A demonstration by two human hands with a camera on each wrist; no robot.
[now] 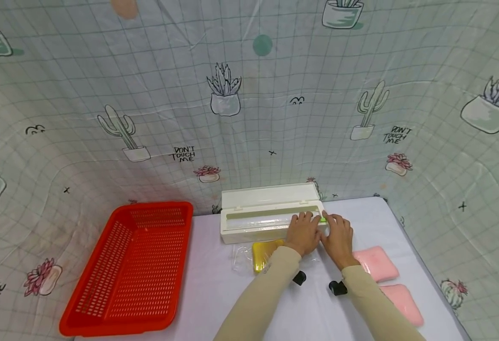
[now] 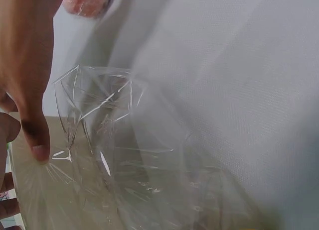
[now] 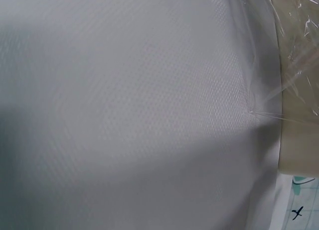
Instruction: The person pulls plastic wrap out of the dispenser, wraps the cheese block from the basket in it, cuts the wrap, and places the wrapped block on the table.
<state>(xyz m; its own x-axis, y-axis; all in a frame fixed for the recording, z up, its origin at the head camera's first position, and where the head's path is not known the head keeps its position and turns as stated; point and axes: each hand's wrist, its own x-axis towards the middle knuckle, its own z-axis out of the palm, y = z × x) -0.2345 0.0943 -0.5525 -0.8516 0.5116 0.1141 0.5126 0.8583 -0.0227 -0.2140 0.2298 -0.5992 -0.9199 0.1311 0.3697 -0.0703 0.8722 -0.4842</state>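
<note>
A white cling film dispenser (image 1: pixel 243 234) has its lid raised and a roll of cling film (image 1: pixel 258 221) inside. At its right end, my left hand (image 1: pixel 302 233) reaches over the front rim beside a small green piece (image 1: pixel 323 219); its exact grip I cannot tell. My right hand (image 1: pixel 338 239) holds the dispenser's right corner, fingers over the top. Its thumb (image 2: pixel 37 143) presses clear film (image 2: pixel 109 125) against the front wall, making creases fan out. The film hangs down in front, near a yellow block (image 1: pixel 260 255) partly hidden by the left arm.
A red perforated basket (image 1: pixel 147 265) stands at the left of the white-covered table (image 1: pixel 202 293). Two pink blocks, one farther back (image 1: pixel 377 263) and one nearer (image 1: pixel 403 303), lie right of the right forearm. A patterned cloth (image 1: pixel 249 132) hangs close behind the dispenser.
</note>
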